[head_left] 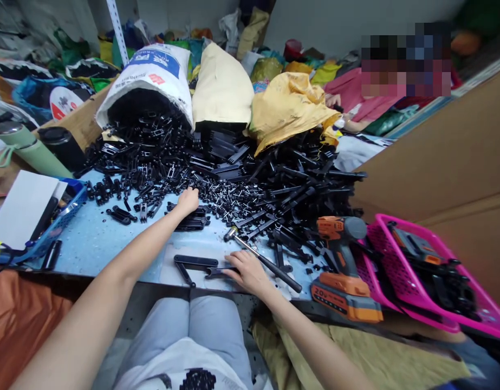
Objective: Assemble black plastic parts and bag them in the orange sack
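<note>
— Where is the left hand (187, 201)?

— Stretched out to the near edge of the pile of black plastic parts (250, 173), just over a small stack of black strips (193, 221). The fingers curl down into the parts, back of the hand to the camera. I cannot tell whether they hold anything.

— And the right hand (247, 272)?

— It lies flat on the blue table (95, 238), near the front edge. The fingers are spread, not clamped, and the fingertips press on the right end of a black bracket (196, 261).

— What lies about it?

— A hammer (280, 273) slants just beside it, head toward the pile, handle running past the wrist. Further right stands an orange drill (341, 271), touching a pink basket (396, 292).

— Where does the pile come from?

— It spreads from the mouths of a white sack (152, 76) and a yellow bag (288, 105), both tipped on their sides at the back of the table.

— And on the left?

— A blue basket (66, 211) at the table's edge, with a green bottle (26, 149) lying behind it.
</note>
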Action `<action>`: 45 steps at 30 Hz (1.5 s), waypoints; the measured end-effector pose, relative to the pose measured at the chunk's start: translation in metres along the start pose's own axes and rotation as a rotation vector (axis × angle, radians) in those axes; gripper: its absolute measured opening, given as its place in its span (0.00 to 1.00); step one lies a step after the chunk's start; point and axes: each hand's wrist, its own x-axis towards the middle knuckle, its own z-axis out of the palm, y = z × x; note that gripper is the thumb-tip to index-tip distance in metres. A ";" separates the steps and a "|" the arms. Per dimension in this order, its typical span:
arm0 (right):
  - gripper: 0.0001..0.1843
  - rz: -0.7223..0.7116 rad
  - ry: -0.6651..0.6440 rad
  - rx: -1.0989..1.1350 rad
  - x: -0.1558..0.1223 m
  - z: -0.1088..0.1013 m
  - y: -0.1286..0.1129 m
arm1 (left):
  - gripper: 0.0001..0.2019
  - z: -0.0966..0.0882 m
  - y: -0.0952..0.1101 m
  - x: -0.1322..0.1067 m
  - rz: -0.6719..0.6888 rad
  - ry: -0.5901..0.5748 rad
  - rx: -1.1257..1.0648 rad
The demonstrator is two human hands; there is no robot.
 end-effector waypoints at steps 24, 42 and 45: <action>0.09 0.316 -0.129 -0.148 0.184 -0.009 0.091 | 0.10 -0.030 -0.047 -0.224 0.275 0.009 -0.077; 0.15 0.097 0.102 0.140 0.020 0.023 -0.012 | 0.13 0.023 -0.054 -0.224 0.484 0.203 -0.088; 0.16 0.121 0.130 0.224 0.015 0.026 -0.014 | 0.13 0.029 -0.056 -0.226 0.469 0.253 -0.123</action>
